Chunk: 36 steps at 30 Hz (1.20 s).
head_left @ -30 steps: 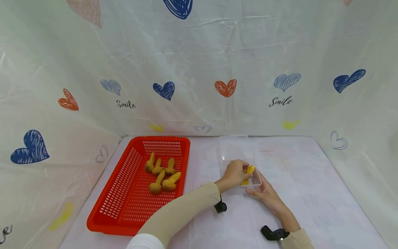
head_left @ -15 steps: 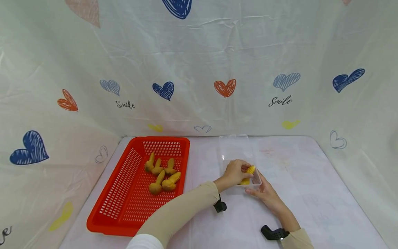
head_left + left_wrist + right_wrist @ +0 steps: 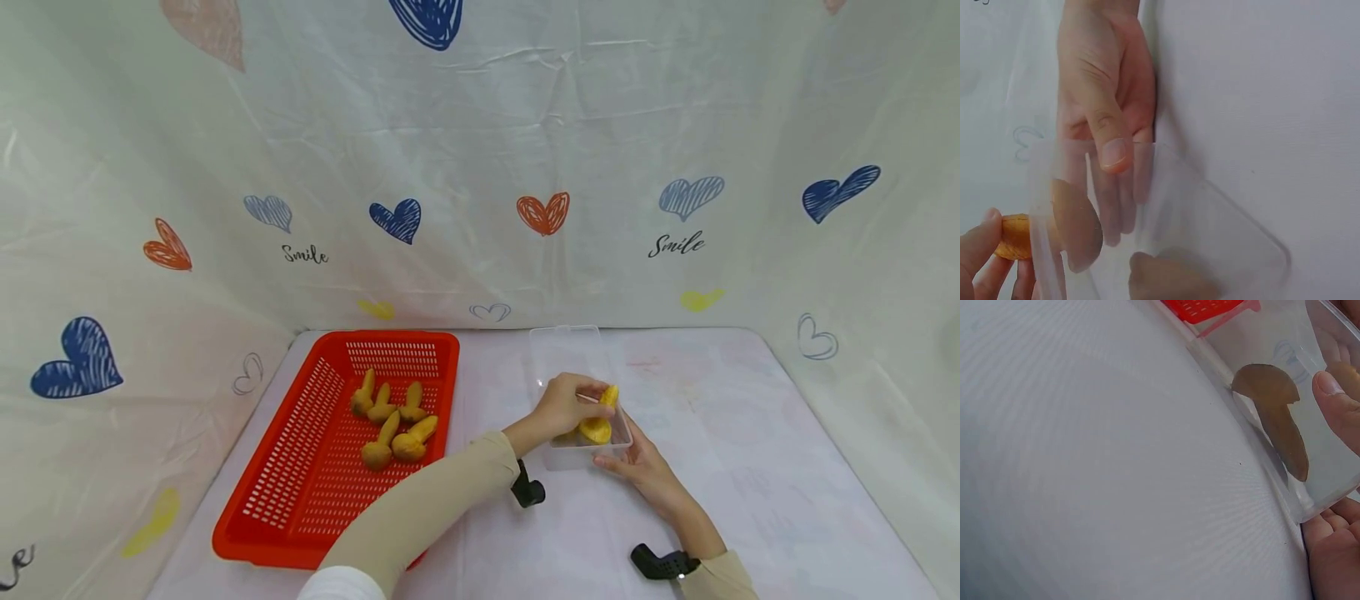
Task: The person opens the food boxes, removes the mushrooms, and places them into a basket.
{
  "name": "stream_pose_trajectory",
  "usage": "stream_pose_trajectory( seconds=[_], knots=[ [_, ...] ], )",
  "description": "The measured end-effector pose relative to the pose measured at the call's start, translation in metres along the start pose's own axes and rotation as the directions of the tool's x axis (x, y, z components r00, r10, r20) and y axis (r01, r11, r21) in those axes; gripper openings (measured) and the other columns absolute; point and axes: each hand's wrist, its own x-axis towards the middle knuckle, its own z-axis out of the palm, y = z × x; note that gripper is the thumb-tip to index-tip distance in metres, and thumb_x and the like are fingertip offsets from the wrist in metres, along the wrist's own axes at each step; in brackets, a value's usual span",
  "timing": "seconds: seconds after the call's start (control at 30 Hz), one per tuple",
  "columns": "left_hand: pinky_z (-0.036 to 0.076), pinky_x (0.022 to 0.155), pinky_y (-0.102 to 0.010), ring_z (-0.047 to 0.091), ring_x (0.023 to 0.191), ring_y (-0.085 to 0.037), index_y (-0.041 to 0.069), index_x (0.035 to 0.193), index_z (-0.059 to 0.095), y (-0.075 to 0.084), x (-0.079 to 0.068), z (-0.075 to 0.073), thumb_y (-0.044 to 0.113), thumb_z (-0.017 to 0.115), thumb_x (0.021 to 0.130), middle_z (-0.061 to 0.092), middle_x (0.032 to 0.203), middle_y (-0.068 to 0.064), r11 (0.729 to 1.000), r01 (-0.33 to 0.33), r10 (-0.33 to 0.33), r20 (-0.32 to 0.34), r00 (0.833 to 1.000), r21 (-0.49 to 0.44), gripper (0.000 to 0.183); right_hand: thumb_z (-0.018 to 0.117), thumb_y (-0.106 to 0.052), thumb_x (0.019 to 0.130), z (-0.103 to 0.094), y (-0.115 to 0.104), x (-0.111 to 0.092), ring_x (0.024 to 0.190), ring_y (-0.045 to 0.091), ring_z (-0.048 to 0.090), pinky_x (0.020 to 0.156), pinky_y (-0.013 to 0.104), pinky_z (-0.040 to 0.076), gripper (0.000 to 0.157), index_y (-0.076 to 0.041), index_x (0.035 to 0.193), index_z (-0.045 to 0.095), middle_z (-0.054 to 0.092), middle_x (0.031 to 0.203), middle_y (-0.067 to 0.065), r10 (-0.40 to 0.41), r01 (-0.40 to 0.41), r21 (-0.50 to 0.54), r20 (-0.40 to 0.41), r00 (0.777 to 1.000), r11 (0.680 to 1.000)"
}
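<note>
In the head view my left hand (image 3: pixel 570 404) pinches a yellow mushroom (image 3: pixel 597 429) by its stem, cap downward, over the clear plastic box (image 3: pixel 581 457). Left fingers also show at the lower left of the left wrist view, with an orange-yellow part of a mushroom (image 3: pixel 1015 236) between them. Around the box's right front corner lies my right hand (image 3: pixel 648 467), thumb in front and straight fingers along the side wall. Through the box wall (image 3: pixel 1222 381) in the right wrist view, a brownish mushroom (image 3: pixel 1279 419) is visible inside.
A red perforated basket (image 3: pixel 262 467) stands on the left, holding several mushrooms (image 3: pixel 386 437). Behind the box its clear lid (image 3: pixel 567 350) lies folded back. A white cloth covers the table (image 3: pixel 720 442), with a heart-printed curtain (image 3: pixel 600 150) behind and at the sides.
My left hand has risen slightly, and the yellow mushroom it pinches has turned so that its cap shows over the box. My right hand stays at the box's corner.
</note>
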Motion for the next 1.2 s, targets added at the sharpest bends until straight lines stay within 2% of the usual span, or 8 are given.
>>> stream_pose_trajectory(
  seconds=[0.17, 0.27, 0.37, 0.47, 0.57, 0.6, 0.7, 1.2],
  knots=[
    [0.058, 0.072, -0.022, 0.07, 0.084, -0.011, 0.006, 0.117, 0.074, 0.008, 0.001, -0.01, 0.014, 0.082, 0.083, 0.074, 0.102, -0.004, 0.999, 0.012, -0.013, -0.028, 1.0, -0.03, 0.035, 0.073, -0.009, 0.092, 0.0, -0.001, 0.0, 0.15, 0.034, 0.006, 0.116, 0.047, 0.015, 0.095, -0.017, 0.162, 0.01, 0.007, 0.166, 0.009, 0.013, -0.013, -0.007, -0.004, 1.0, 1.0],
    [0.058, 0.073, -0.023, 0.071, 0.087, -0.013, 0.005, 0.117, 0.074, 0.012, 0.001, -0.019, 0.013, 0.081, 0.084, 0.074, 0.103, -0.005, 0.997, 0.016, -0.019, -0.042, 0.999, -0.071, 0.035, 0.073, -0.009, 0.091, 0.0, -0.001, 0.0, 0.151, 0.034, 0.003, 0.115, 0.023, 0.02, 0.096, -0.015, 0.162, 0.009, 0.006, 0.166, 0.01, 0.016, -0.016, 0.0, -0.007, 1.0, 1.0],
    [0.059, 0.073, -0.024, 0.071, 0.089, -0.014, 0.004, 0.118, 0.073, 0.016, 0.001, -0.03, 0.012, 0.081, 0.085, 0.074, 0.104, -0.006, 0.994, 0.007, -0.013, -0.052, 0.999, -0.11, 0.036, 0.074, -0.009, 0.09, 0.0, -0.001, 0.001, 0.15, 0.035, 0.002, 0.102, 0.004, 0.022, 0.097, -0.013, 0.161, 0.009, 0.006, 0.166, 0.012, 0.021, -0.021, 0.003, -0.013, 1.0, 1.0],
    [0.059, 0.073, -0.024, 0.071, 0.091, -0.014, 0.004, 0.119, 0.072, 0.021, -0.001, -0.043, 0.012, 0.081, 0.084, 0.074, 0.105, -0.006, 0.992, -0.006, -0.002, -0.061, 0.998, -0.13, 0.037, 0.075, -0.008, 0.089, 0.0, -0.001, 0.001, 0.15, 0.036, 0.001, 0.117, 0.022, 0.017, 0.097, -0.012, 0.161, 0.009, 0.006, 0.166, 0.014, 0.022, -0.022, 0.008, -0.015, 1.0, 1.0],
    [0.059, 0.074, -0.026, 0.071, 0.092, -0.014, 0.004, 0.119, 0.073, 0.025, -0.004, -0.055, 0.011, 0.082, 0.084, 0.074, 0.105, -0.007, 0.988, -0.006, -0.004, -0.067, 0.998, -0.153, 0.037, 0.075, -0.007, 0.089, -0.001, -0.001, 0.001, 0.15, 0.035, 0.0, 0.117, 0.023, 0.017, 0.097, -0.013, 0.161, 0.01, 0.006, 0.166, 0.015, 0.019, -0.019, 0.012, -0.014, 1.0, 1.0],
    [0.059, 0.074, -0.026, 0.071, 0.093, -0.014, 0.004, 0.119, 0.072, 0.027, -0.006, -0.059, 0.011, 0.082, 0.084, 0.074, 0.105, -0.007, 0.987, -0.005, -0.005, -0.067, 0.998, -0.159, 0.037, 0.075, -0.007, 0.089, -0.001, 0.0, 0.001, 0.15, 0.036, 0.0, 0.117, 0.023, 0.017, 0.097, -0.013, 0.161, 0.01, 0.005, 0.166, 0.015, 0.014, -0.014, 0.014, -0.012, 1.0, 1.0],
    [0.059, 0.075, -0.028, 0.071, 0.094, -0.016, 0.005, 0.12, 0.072, 0.03, -0.011, -0.07, 0.012, 0.081, 0.084, 0.074, 0.107, -0.007, 0.984, 0.004, -0.016, -0.067, 0.998, -0.177, 0.038, 0.075, -0.007, 0.089, -0.001, 0.0, 0.002, 0.15, 0.035, 0.001, 0.099, 0.001, 0.023, 0.097, -0.013, 0.161, 0.009, 0.005, 0.166, 0.015, 0.008, -0.008, 0.019, -0.006, 1.0, 1.0],
    [0.058, 0.084, -0.032, 0.071, 0.098, -0.023, 0.009, 0.128, 0.069, 0.031, -0.048, -0.131, 0.017, 0.078, 0.089, 0.071, 0.115, -0.009, 0.991, 0.025, -0.041, -0.123, 0.992, -0.13, 0.041, 0.074, -0.008, 0.09, 0.0, 0.0, 0.0, 0.15, 0.036, 0.001, 0.098, 0.0, 0.022, 0.098, -0.016, 0.162, 0.007, 0.005, 0.166, 0.015, 0.026, -0.026, 0.015, -0.007, 1.0, 1.0]
  ],
)
